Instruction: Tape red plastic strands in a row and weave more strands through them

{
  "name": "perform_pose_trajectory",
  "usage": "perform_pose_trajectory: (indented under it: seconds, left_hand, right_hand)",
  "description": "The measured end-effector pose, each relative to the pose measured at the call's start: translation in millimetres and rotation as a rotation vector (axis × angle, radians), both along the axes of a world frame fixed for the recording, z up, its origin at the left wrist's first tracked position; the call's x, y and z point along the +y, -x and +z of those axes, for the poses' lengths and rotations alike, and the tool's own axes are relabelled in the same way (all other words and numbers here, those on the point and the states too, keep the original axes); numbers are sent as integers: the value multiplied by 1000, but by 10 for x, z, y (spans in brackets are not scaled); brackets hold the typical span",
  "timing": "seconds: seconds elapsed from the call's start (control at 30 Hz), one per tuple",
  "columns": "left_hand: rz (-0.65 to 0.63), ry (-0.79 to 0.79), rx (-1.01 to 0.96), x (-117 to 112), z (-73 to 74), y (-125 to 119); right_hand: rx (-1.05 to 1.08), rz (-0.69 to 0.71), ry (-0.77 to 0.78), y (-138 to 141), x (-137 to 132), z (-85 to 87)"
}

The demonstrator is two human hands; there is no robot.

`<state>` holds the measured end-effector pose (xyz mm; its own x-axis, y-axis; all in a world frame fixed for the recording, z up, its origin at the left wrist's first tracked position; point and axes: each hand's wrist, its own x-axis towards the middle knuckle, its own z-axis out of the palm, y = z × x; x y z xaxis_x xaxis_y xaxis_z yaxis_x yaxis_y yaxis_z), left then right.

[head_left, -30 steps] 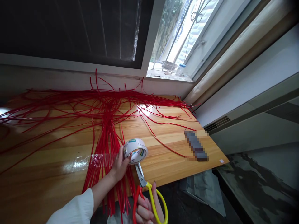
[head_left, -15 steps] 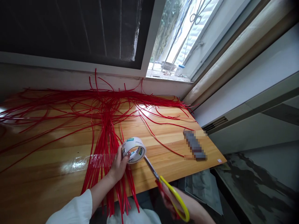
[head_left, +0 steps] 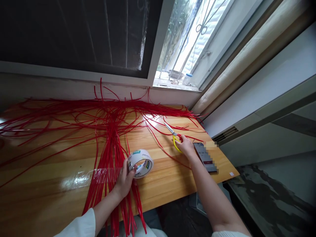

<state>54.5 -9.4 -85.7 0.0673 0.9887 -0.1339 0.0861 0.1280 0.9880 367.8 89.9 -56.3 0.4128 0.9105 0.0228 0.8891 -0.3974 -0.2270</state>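
Observation:
My left hand (head_left: 125,180) is closed round the rim of a tape roll (head_left: 140,153), its thumb inside the core. From near the roll a strip of clear tape (head_left: 78,177) runs left across a bundle of red strands (head_left: 112,141) and lies on the wooden table (head_left: 158,194). My right hand (head_left: 185,144) grips the red and yellow handles of the scissors (head_left: 170,129) over the right part of the table. Their blades point away towards the window, close to some loose strands.
Many more red strands (head_left: 61,107) lie along the back of the table below the wall. A phone (head_left: 206,159), partly blurred out, rests right of my right forearm. A window (head_left: 187,42) with metal bars stands behind, and a pale cabinet (head_left: 266,118) is on the right.
My right hand has carried the scissors from the table's front edge up and away, to beside the phone. The left hand still holds the tape roll in nearly the same place.

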Motion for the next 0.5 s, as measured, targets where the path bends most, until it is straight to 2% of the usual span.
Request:
perform_pose_trajectory:
  seconds: [0.13,0.3,0.4,0.5]
  left_hand:
    - [27,30,6,-12,-17,-6]
    - [-37,73,-32,-4,14,-14]
    - [-47,92,-47,10,57,-23]
    - [-47,93,-66,15,83,-30]
  right_hand:
    - [41,-105,-38,-16,209,-66]
    - [54,-236,-32,25,285,-105]
    - [74,-183,-43,141,216,-8]
    - [164,-3,-64,385,-34,165]
